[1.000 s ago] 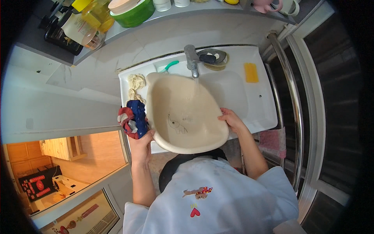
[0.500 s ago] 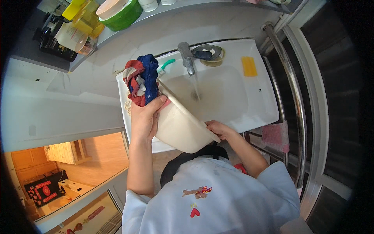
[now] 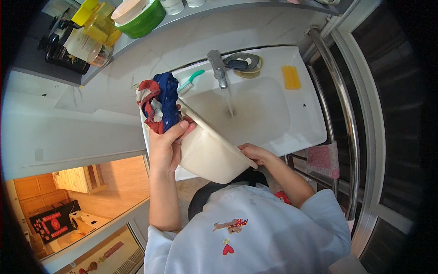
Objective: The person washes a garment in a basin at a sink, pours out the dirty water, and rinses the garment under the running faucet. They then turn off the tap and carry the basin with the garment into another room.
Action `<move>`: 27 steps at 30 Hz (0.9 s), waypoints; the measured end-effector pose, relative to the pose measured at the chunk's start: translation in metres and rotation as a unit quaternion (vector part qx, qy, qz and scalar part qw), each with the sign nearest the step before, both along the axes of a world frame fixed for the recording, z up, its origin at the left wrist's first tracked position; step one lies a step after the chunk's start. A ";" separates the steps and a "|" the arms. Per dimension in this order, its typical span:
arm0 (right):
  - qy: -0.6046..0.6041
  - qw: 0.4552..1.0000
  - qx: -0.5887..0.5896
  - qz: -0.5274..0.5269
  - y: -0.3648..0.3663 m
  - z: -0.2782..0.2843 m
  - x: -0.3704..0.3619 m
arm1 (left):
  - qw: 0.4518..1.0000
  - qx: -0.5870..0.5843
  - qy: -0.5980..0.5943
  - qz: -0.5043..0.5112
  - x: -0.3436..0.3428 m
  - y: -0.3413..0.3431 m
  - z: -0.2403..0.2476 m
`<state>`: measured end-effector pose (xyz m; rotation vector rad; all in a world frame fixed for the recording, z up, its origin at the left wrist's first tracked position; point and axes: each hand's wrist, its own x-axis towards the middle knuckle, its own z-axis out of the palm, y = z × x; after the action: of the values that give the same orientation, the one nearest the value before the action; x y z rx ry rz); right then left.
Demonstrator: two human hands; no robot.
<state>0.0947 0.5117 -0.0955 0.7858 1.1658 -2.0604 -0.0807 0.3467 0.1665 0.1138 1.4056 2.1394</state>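
Likely emptying: my left grip (image 3: pixel 165 145) holds cloths (image 3: pixel 168 102) against tilted basin (image 3: pixel 211 155), right grip (image 3: pixel 256 154) holds its rim; next needs steady tilt

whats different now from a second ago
The cream basin has been tipped up, its opening now toward the sink. The left hand and the red-and-blue cloth bundle moved forward. The right hand still grips the basin. The running faucet and green-handled brush stayed put.
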 end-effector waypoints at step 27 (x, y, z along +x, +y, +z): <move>0.150 0.898 0.374 -0.178 0.096 0.046 0.010 | 0.968 -0.249 -0.026 -0.015 0.021 -0.069 -0.099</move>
<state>0.1045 0.6080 -0.0493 1.1188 2.1979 -2.0477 -0.0599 0.2777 0.0674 -0.1141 1.8477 1.6893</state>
